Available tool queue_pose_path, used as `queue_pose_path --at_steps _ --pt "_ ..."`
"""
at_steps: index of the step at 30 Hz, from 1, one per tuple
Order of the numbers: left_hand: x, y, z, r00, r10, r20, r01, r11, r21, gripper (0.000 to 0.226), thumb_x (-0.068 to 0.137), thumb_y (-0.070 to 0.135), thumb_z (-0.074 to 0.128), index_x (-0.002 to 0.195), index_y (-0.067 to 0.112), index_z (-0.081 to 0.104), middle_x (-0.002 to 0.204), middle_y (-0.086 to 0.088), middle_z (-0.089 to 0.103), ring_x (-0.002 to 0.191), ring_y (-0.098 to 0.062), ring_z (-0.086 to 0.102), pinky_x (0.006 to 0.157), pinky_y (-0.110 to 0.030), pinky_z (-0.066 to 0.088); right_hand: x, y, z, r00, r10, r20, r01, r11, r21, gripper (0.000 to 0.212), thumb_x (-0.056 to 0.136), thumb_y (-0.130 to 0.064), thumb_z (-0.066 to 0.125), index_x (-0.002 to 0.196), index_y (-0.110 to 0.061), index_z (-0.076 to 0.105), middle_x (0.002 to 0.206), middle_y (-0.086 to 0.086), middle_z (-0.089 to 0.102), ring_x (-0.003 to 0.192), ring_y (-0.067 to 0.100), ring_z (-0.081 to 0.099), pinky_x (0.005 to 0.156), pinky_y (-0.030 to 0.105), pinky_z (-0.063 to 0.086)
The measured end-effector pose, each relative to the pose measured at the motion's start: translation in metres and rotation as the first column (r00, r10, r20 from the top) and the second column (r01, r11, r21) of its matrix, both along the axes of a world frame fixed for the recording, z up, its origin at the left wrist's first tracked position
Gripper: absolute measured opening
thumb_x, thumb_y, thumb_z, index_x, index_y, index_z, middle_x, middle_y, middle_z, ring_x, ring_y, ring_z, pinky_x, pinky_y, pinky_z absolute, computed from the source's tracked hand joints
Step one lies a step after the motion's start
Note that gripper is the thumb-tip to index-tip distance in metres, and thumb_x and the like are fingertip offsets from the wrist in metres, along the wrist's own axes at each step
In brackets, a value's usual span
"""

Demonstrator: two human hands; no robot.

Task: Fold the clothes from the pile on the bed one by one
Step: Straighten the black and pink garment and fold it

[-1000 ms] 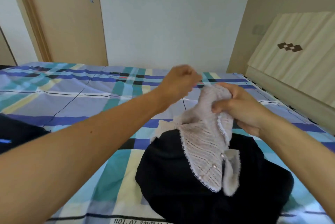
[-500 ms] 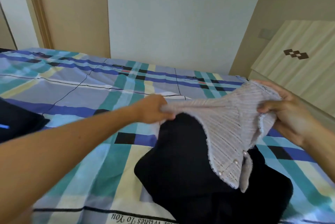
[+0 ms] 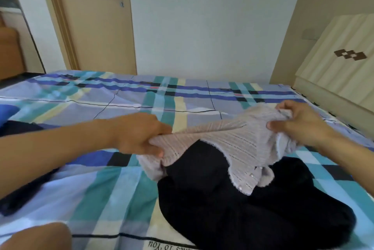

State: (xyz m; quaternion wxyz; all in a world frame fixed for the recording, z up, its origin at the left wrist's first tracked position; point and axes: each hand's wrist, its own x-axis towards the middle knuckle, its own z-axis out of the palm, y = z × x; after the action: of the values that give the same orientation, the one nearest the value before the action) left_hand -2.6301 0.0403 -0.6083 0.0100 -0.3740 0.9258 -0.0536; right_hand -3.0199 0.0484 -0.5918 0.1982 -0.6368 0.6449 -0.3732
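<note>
While I hold the pale knitted cardigan (image 3: 238, 144) up off the bed (image 3: 97, 193), both my hands are clamped on it: my left hand (image 3: 139, 134) has its fingers curled round one bunched end, and my right hand (image 3: 299, 124) pinches the other end between thumb and fingers. The cardigan runs in a band from left to right across me, pulled taut along its top edge, so its long axis lies sideways and not away from me. The lace-trimmed front with its small pearly buttons (image 3: 252, 174) hangs from the right half and touches the heap of dark clothes (image 3: 232, 215) lying right under it; a loose bit also droops below my left hand onto the bed. As I judge it, I am at the spreading-out step, with the folding itself not yet begun. What matters for the next move is where the flat of the bed lies: it shows just beyond the heap and off to my left, so the left hand is the nearer one to it, and I would have to carry the whole band that way before laying it down. Set down straight below, it would land crumpled on the dark heap
</note>
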Motion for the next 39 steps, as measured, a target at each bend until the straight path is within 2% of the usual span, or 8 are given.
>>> queue_pose_path --at_steps 4,9,14,20,22,29,35,39 --pt "0.008 0.030 -0.078 0.980 0.106 0.171 -0.161 0.920 0.356 0.032 0.081 0.053 0.067 0.105 0.039 0.051 0.083 0.018 0.054 0.076 -0.009 0.053 0.069 -0.026 0.040 -0.001 0.006 -0.066 0.948 0.110 -0.298 -0.020 0.956 0.291 0.031 0.071 -0.010 0.083 0.087 -0.015 0.057 0.078 0.001 0.055 0.069 0.019 0.050 0.060 0.032 0.036" --pt "-0.013 0.039 -0.116 0.964 0.212 -0.161 -0.109 0.865 0.489 0.049 0.103 0.053 0.034 0.077 0.017 0.056 0.077 -0.002 0.061 0.076 -0.003 0.053 0.084 0.000 0.029 0.020 0.014 -0.083 0.774 0.097 -0.626 0.063 0.971 0.229 0.056 0.071 -0.027 0.072 0.120 -0.026 0.043 0.117 0.001 0.052 0.109 0.027 0.051 0.093 0.045 0.045" --pt "-0.023 0.035 -0.134 0.928 0.300 -0.220 -0.252 0.942 0.222 0.055 0.080 0.066 0.055 0.122 0.030 0.053 0.120 0.009 0.052 0.114 -0.001 0.042 0.098 -0.031 0.044 0.085 0.027 -0.081 0.843 0.376 -0.385 -0.405 0.914 0.005 0.056 0.080 -0.022 0.076 0.128 -0.027 0.049 0.128 -0.009 0.048 0.123 0.012 0.045 0.101 0.030 0.036" --pt "-0.015 0.045 -0.143 0.848 0.507 0.155 -0.530 0.796 0.292 0.133 0.056 0.088 0.062 0.157 0.030 -0.002 0.165 0.004 0.007 0.148 -0.027 0.025 0.112 -0.057 0.033 0.116 0.007 -0.116 0.636 0.418 -0.649 -0.297 0.909 0.294 0.053 0.081 -0.053 0.072 0.126 -0.029 0.056 0.119 -0.004 0.066 0.110 0.020 0.060 0.104 0.041 0.044" --pt "-0.008 0.042 -0.137 0.807 0.529 0.261 -0.588 0.760 0.277 0.127 0.057 0.085 0.066 0.157 0.032 0.007 0.162 0.003 0.022 0.138 -0.028 0.043 0.106 -0.051 0.041 0.112 -0.001 -0.118 0.664 0.369 -0.651 -0.297 0.928 0.223 0.011 0.088 -0.039 0.069 0.092 -0.029 0.064 0.087 -0.010 0.068 0.084 0.014 0.063 0.089 0.038 0.051" --pt "0.022 0.025 -0.106 0.835 0.403 0.375 -0.532 0.766 0.361 0.052 0.077 0.049 0.077 0.121 0.025 0.063 0.116 -0.002 0.068 0.103 -0.023 0.066 0.091 -0.038 0.054 0.066 -0.020 -0.083 0.831 0.087 -0.549 -0.135 0.990 -0.047 0.022 0.097 -0.023 0.057 0.076 -0.026 0.062 0.071 -0.007 0.063 0.074 0.024 0.061 0.070 0.039 0.050" --pt "0.064 -0.041 -0.005 0.772 0.634 -0.038 -0.635 0.770 -0.058 0.013 0.092 0.026 0.057 0.098 0.020 0.067 0.102 -0.007 0.068 0.093 -0.032 0.063 0.079 -0.042 0.052 0.055 -0.022 -0.049 0.953 0.115 -0.280 -0.138 0.988 -0.064 0.018 0.099 -0.015 0.058 0.081 -0.017 0.064 0.078 0.004 0.067 0.070 0.017 0.060 0.063 0.026 0.045" --pt "0.083 -0.071 0.026 0.643 0.765 0.034 -0.744 0.634 -0.213 0.017 0.089 0.017 0.054 0.104 0.019 0.063 0.100 -0.008 0.063 0.090 -0.032 0.060 0.070 -0.039 0.048 0.049 -0.020 -0.044 0.950 0.215 -0.227 -0.207 0.977 0.060 0.021 0.095 -0.029 0.066 0.113 -0.020 0.059 0.102 0.006 0.064 0.095 0.027 0.062 0.077 0.028 0.048"
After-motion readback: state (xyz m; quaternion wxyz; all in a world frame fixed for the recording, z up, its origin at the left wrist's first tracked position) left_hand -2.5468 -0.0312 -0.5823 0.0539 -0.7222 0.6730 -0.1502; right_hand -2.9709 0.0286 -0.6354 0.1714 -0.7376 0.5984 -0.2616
